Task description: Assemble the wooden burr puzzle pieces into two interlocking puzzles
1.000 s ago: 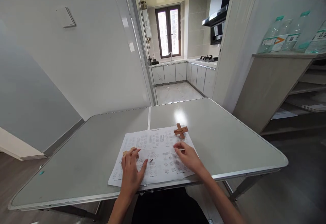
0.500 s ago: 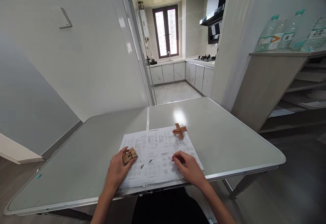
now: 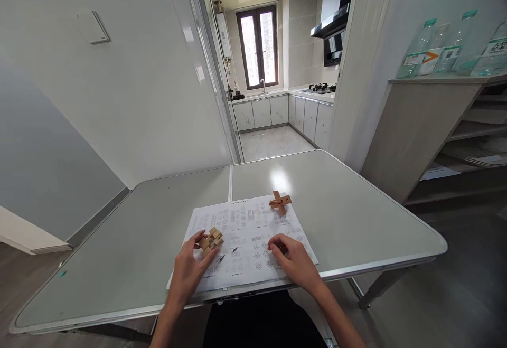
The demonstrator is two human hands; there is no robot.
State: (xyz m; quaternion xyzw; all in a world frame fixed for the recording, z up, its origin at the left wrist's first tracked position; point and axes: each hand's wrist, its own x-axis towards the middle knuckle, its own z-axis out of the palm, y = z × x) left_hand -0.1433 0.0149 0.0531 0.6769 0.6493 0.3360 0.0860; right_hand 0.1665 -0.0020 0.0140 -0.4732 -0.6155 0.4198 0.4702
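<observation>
My left hand [image 3: 189, 270] grips a light wooden block puzzle [image 3: 211, 240] between thumb and fingers, lifted just over the left half of a printed instruction sheet [image 3: 243, 242]. My right hand [image 3: 293, 260] lies on the right half of that sheet with its fingers curled loosely down and nothing seen in them. A darker wooden cross-shaped puzzle [image 3: 279, 201] sits alone on the sheet's far right corner, beyond my right hand. The sheet lies at the near edge of a grey folding table [image 3: 356, 216].
A white wall stands to the left, and an open doorway behind the table leads into a kitchen. To the right is a wooden shelf unit [image 3: 435, 126] with several water bottles [image 3: 439, 52] on top.
My left hand has drawn back from lying flat on the sheet, taken up the light wooden puzzle and raised it slightly to the right. My right hand has slid a little nearer to me.
</observation>
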